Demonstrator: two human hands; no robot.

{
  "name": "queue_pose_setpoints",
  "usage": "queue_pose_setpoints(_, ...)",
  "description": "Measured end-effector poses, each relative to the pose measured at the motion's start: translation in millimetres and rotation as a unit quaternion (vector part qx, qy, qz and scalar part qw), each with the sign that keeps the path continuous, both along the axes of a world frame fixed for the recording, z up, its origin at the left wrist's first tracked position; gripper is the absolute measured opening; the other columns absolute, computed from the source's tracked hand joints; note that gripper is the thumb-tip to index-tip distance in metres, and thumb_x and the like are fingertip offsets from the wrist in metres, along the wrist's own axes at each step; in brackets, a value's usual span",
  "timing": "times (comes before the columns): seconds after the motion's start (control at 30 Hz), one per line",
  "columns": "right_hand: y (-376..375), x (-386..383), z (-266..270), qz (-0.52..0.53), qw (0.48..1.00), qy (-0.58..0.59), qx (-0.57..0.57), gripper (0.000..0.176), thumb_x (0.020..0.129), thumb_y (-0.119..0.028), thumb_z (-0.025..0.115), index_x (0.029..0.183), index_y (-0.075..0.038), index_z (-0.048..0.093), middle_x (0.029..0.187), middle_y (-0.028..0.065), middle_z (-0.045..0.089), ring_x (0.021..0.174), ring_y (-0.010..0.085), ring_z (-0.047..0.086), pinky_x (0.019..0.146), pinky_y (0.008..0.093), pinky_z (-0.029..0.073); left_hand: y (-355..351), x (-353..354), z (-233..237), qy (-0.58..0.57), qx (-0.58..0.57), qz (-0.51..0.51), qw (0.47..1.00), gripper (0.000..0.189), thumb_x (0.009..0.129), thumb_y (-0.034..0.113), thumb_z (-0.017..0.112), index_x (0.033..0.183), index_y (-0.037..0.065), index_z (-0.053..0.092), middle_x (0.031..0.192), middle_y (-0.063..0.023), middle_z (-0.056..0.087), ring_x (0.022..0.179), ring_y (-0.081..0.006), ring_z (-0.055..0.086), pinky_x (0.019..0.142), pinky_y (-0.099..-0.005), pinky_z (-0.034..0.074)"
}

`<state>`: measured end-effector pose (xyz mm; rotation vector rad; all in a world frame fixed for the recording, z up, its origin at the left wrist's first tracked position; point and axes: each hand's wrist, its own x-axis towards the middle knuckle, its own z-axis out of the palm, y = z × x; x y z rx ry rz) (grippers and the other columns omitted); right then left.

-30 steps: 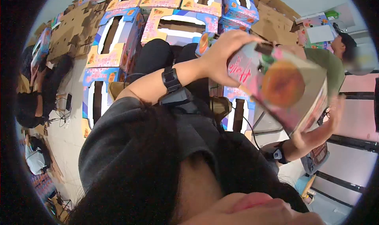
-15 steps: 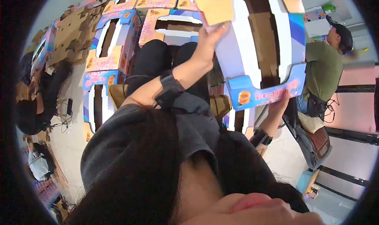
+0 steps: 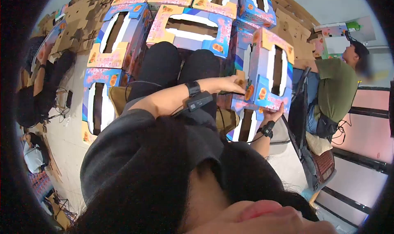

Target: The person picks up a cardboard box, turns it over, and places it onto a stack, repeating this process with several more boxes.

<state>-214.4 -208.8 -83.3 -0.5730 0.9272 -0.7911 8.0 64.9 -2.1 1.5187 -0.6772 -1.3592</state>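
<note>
A printed cardboard carton (image 3: 269, 69) in yellow, pink and blue, with a long slot in its white-edged face, is tilted at the right of my knees. My left hand (image 3: 230, 85) is at its lower left side, fingers against the carton and partly hidden. Under the lower edge, my right hand (image 3: 274, 114) grips the carton with its fingertips showing at the corner. Behind it, partly covered, stands another carton of the same print (image 3: 241, 49). Both wrists carry black bands with small devices.
Similar cartons surround my knees: one lying crosswise (image 3: 191, 28), one upright at left (image 3: 117, 39), one lower left (image 3: 99, 104). Flattened cardboard (image 3: 76, 32) piles up behind. A person in a green shirt (image 3: 338, 84) sits at right beside a dark chair (image 3: 322, 164).
The carton has moved down and away from me, to the right of the crosswise carton. Both hands moved with it; my left hand shifted from its upper side to its lower left.
</note>
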Motion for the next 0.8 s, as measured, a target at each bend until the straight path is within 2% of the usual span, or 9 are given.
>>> queue_pose_setpoints(0.07,6.2,15.9,-7.8,-0.038,0.996,0.063,0.045,0.047,0.073,-0.055,0.068,0.101,-0.018,0.064,0.086,0.0019,0.065,0.072,0.0215,0.061,0.061,0.0381,0.049,4.0,5.1,21.6,0.041,-0.014,-0.007,0.999,0.088,0.081,0.043,0.068,0.143,-0.005,0.027,0.148,-0.0239,0.028,0.138,-0.0321,0.026,0.112,-0.0377,0.022)
queue_pose_setpoints(0.1,-13.4,11.2,-38.3,0.001,0.998,0.052,0.018,0.055,0.068,-0.057,0.071,0.106,-0.018,0.062,0.101,0.0049,0.065,0.087,0.0249,0.061,0.069,0.0410,0.048,6.4,8.5,28.5,0.072,-0.023,0.000,0.997,0.086,0.081,0.043,0.067,0.142,-0.005,0.028,0.147,-0.0237,0.029,0.137,-0.0321,0.027,0.111,-0.0376,0.023)
queue_pose_setpoints(0.17,-5.4,24.8,-34.4,-0.007,0.997,0.067,0.039,0.056,0.069,-0.054,0.073,0.108,-0.015,0.062,0.098,0.0052,0.065,0.088,0.0252,0.061,0.072,0.0447,0.050,10.4,11.7,36.1,0.108,-0.029,0.017,0.994,0.082,0.084,0.044,0.063,0.141,-0.005,0.030,0.143,-0.0227,0.034,0.135,-0.0311,0.031,0.109,-0.0365,0.026)
queue_pose_setpoints(0.2,-4.5,29.4,-39.4,-0.010,0.996,0.075,0.050,0.056,0.069,-0.053,0.073,0.109,-0.014,0.061,0.097,0.0053,0.064,0.088,0.0254,0.062,0.074,0.0465,0.051,6.7,11.6,24.3,0.097,-0.014,0.027,0.995,0.080,0.085,0.043,0.063,0.141,-0.005,0.031,0.142,-0.0224,0.035,0.134,-0.0308,0.032,0.109,-0.0362,0.026)
queue_pose_setpoints(0.3,-0.5,42.7,-40.3,0.006,0.998,0.051,0.037,0.061,0.071,-0.051,0.073,0.115,-0.012,0.059,0.103,0.0075,0.063,0.095,0.0285,0.060,0.083,0.0509,0.049,-3.0,8.4,-7.7,0.073,0.018,0.042,0.996,0.077,0.086,0.042,0.061,0.140,-0.004,0.031,0.141,-0.0215,0.038,0.133,-0.0297,0.034,0.108,-0.0357,0.027)
queue_pose_setpoints(0.37,-4.7,47.7,-46.2,0.037,0.999,0.024,0.028,0.062,0.074,-0.049,0.070,0.121,-0.011,0.056,0.113,0.0097,0.061,0.103,0.0311,0.058,0.089,0.0544,0.047,-2.3,7.1,-4.0,0.092,0.008,0.038,0.995,0.076,0.087,0.040,0.062,0.140,-0.004,0.032,0.140,-0.0215,0.040,0.132,-0.0296,0.035,0.108,-0.0357,0.028)
queue_pose_setpoints(0.5,-9.0,52.6,-56.5,0.048,0.998,0.025,0.029,0.062,0.078,-0.052,0.065,0.124,-0.012,0.055,0.118,0.0096,0.059,0.108,0.0321,0.056,0.091,0.0564,0.045,-11.7,1.2,-20.4,0.106,-0.007,0.031,0.994,0.072,0.087,0.036,0.063,0.138,-0.005,0.034,0.137,-0.0214,0.043,0.130,-0.0293,0.038,0.108,-0.0359,0.030)
queue_pose_setpoints(0.6,-0.1,54.6,-56.3,0.040,0.997,0.065,0.008,0.063,0.079,-0.055,0.063,0.125,-0.013,0.054,0.121,0.0093,0.058,0.111,0.0314,0.054,0.090,0.0559,0.044,-9.7,0.3,-15.0,0.106,-0.011,0.033,0.994,0.066,0.088,0.033,0.063,0.136,-0.006,0.037,0.136,-0.0215,0.044,0.129,-0.0292,0.040,0.106,-0.0356,0.032)
queue_pose_setpoints(0.8,10.9,55.4,-48.6,0.082,0.952,0.285,-0.072,0.066,0.079,-0.058,0.061,0.128,-0.016,0.049,0.124,0.0098,0.056,0.120,0.0295,0.047,0.085,0.0519,0.042,-14.4,-1.1,-23.9,0.100,-0.031,0.039,0.994,0.062,0.089,0.030,0.063,0.134,-0.006,0.040,0.135,-0.0212,0.045,0.128,-0.0285,0.041,0.104,-0.0355,0.035)
